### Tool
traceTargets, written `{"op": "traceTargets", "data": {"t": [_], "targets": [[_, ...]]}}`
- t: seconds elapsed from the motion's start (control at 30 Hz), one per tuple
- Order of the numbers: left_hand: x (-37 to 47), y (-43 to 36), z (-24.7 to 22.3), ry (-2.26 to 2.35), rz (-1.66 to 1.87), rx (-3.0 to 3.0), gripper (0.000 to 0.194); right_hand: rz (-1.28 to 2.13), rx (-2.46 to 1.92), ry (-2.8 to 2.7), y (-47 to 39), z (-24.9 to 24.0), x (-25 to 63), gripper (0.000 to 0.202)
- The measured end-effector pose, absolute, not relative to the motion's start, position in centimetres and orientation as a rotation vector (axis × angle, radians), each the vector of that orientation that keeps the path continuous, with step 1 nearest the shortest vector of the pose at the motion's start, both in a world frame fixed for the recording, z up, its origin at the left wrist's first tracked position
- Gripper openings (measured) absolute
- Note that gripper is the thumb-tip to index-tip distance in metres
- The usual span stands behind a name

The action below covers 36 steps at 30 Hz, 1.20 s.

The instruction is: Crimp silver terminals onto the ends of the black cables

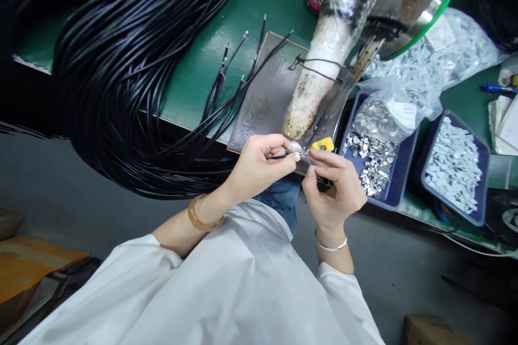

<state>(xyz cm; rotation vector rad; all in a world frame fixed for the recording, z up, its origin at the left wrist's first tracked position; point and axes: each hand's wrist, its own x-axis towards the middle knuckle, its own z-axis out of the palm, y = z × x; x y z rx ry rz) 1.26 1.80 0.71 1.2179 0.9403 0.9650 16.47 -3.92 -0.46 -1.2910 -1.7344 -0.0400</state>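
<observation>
My left hand (265,164) is closed, pinching the end of a black cable (279,157) whose tip points right. A small white piece (298,156) shows at its fingertips. Close beside it, the fingers of my right hand (334,186) are pinched at the cable's tip, with a thin wire-like strand between them; what exactly they grip is too small to tell. Just behind the fingertips lies a yellow object (322,144). Above the hands comes down a white wrapped, tapered tube (311,86) with a dark tie around it.
A big bundle of black cables (133,64) covers the left of the green table (186,86). Several loose cable ends lie over a dark plate (267,91). At right are a blue tray (394,188) of metal pieces, another tray (481,183) of pale pieces and plastic bags (445,59).
</observation>
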Motion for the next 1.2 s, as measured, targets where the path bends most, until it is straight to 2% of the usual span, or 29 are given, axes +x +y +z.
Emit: {"op": "traceTargets", "data": {"t": [0.73,0.97,1.2], "targets": [[1.13,1.35,0.46,0.916,0.943,1.273,0.007,-0.057,-1.304,-1.724,-3.97,-0.37,16.5,0.02],[1.11,0.95,0.17,0.896,1.005,1.355,0.013,-0.097,-1.312,-1.723,-3.8,0.04,16.29,0.026],[1.05,1.39,-0.06,0.902,0.935,1.254,0.007,-0.081,-1.302,-1.726,-4.41,-0.6,16.25,0.02]]}}
